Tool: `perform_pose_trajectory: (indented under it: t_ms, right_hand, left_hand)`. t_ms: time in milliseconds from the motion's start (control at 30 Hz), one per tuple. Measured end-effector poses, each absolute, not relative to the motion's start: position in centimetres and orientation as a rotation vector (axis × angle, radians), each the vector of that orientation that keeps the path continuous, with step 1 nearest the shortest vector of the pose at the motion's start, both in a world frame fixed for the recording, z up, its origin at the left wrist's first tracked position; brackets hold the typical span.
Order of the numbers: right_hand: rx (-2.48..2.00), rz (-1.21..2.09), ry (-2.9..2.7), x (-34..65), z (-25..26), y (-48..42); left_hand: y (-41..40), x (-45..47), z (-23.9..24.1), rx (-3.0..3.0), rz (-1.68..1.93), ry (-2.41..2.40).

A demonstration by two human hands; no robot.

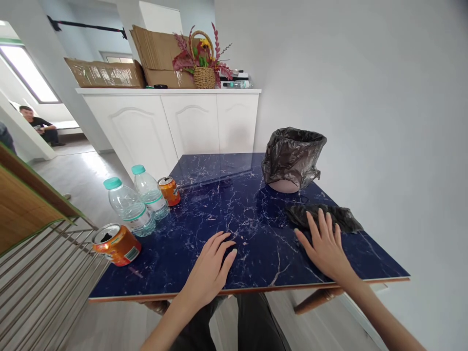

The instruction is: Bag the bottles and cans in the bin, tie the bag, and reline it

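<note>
My left hand point(211, 268) rests on the dark blue marbled table point(234, 214) near its front edge, fingers apart and holding nothing. On the right, my right hand point(325, 246) lies with fingers spread, its fingertips over a folded black plastic bag point(345, 219). Behind that bag stands a small bin point(284, 185) lined with a black plastic bag point(292, 158) folded over its rim. Along the table's left side are two clear bottles with teal caps, a nearer bottle point(131, 209) and a farther bottle point(149, 192), plus a nearer orange can point(117, 244) and a farther orange can point(169, 191).
A white cabinet point(190, 119) stands beyond the table, bearing cardboard boxes point(106, 73), a flower basket point(204, 77) and a lying bottle point(239, 84). A metal rack point(54, 273) is at the left. Farther left, a person point(38, 124) sits in another room. A wall borders the right.
</note>
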State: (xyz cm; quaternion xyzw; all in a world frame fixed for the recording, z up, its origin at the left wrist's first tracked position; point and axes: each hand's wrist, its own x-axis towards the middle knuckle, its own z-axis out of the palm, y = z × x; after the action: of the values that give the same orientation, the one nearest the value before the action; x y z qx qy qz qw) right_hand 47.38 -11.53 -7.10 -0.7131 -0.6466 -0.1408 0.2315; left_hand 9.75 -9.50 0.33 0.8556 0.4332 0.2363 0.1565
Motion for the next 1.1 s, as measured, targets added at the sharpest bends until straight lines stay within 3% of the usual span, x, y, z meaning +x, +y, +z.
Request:
perform_pose_trajectory:
  t_ms: [200, 633, 1100]
  right_hand:
    - [-1.714, -0.291, -1.955, 42.1, -4.9, -13.6]
    - [-1.617, 0.014, -1.907, 42.3, -5.1, -14.0]
    - [-1.563, 0.010, -1.847, 42.6, -5.4, -13.8]
  left_hand:
    - [-9.5, 9.9, 0.7, 2.445, 0.729, 1.214]
    - [-8.8, 9.5, 1.2, 2.114, 0.875, 1.209]
    - [-8.8, 9.5, 1.5, 2.040, 0.900, 1.234]
